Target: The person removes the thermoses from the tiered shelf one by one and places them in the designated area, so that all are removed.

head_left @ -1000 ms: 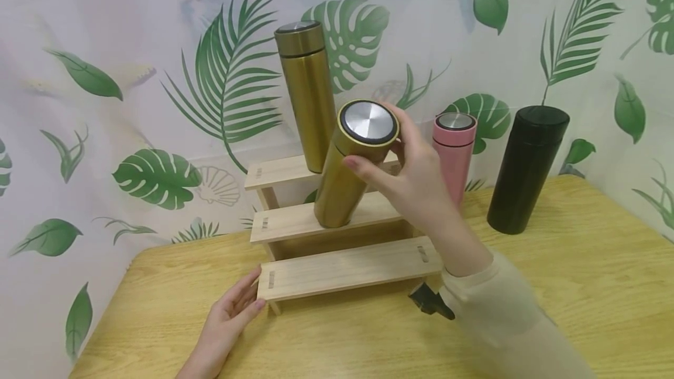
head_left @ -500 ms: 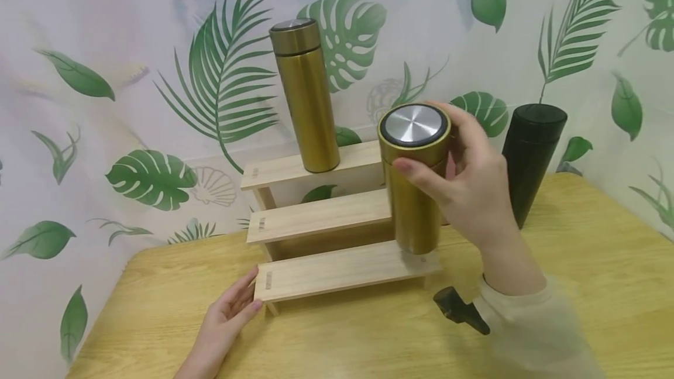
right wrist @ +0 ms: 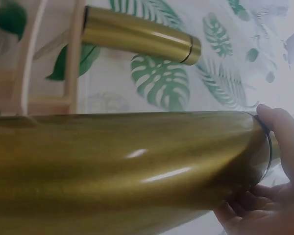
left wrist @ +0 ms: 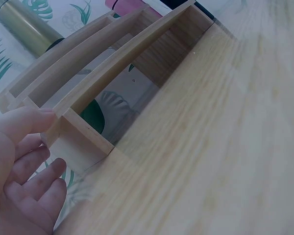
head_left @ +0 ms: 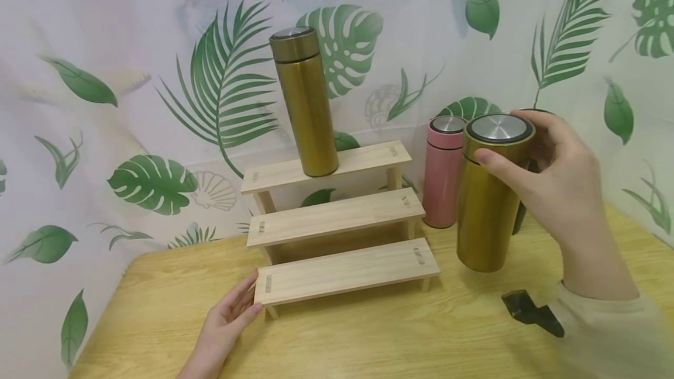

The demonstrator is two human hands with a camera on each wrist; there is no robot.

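Note:
My right hand [head_left: 563,174] grips a gold thermos flask [head_left: 484,215] around its upper part, thumb on the near side. The flask is upright, right of the three-step wooden shelf stand [head_left: 347,268], and looks held just above the table. In the right wrist view this flask [right wrist: 127,166] fills the lower half. My left hand [head_left: 226,320] holds the left end of the lowest shelf, its thumb [left wrist: 39,117] at the front corner in the left wrist view. On the top shelf stands a second gold thermos [head_left: 305,110]. The middle and bottom shelves are bare.
A pink thermos [head_left: 442,174] stands on the wooden table [head_left: 337,350], just right of the stand. Behind my right hand a black thermos is mostly hidden. A leaf-patterned cloth [head_left: 131,116] backs the table. A dark clip-like piece [head_left: 532,312] sticks out at my right sleeve.
My right hand has carried the gold thermos from above the middle shelf to the right, past the stand. The pink thermos shows again, while the black one is now mostly covered. My left hand stays put.

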